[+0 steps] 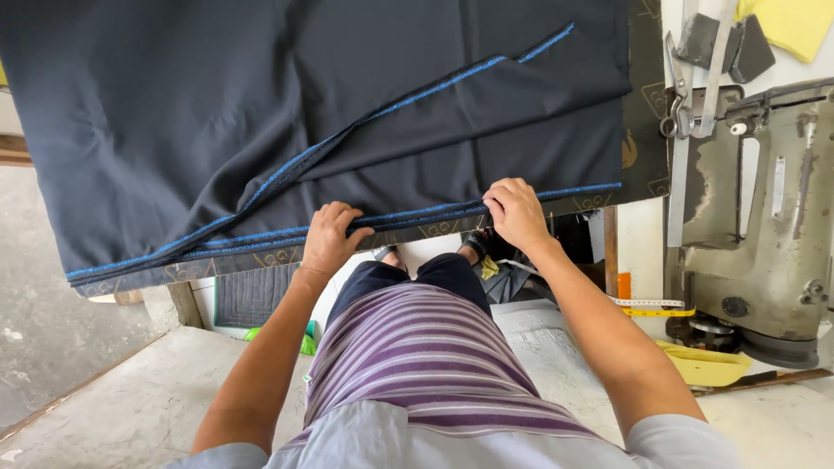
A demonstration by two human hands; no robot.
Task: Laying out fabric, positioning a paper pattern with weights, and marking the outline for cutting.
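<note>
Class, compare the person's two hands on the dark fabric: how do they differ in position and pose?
The left hand sits lower and nearer the body; the right hand sits higher, closer to the sewing machine. The left hand's knuckles point up-right, the right hand's up-left. Both pinch the blue-stitched edge of the dark fabric with curled fingers.

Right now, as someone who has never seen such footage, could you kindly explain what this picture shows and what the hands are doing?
The single picture comes from a camera on the person's head, looking down past a striped shirt at bare arms. A large dark navy cloth with blue stitched edges lies spread over a table. The left hand and the right hand each pinch the cloth's near edge with their fingers. At the right stands a worn grey sewing machine, with a yellow measuring tape beside it.
</note>
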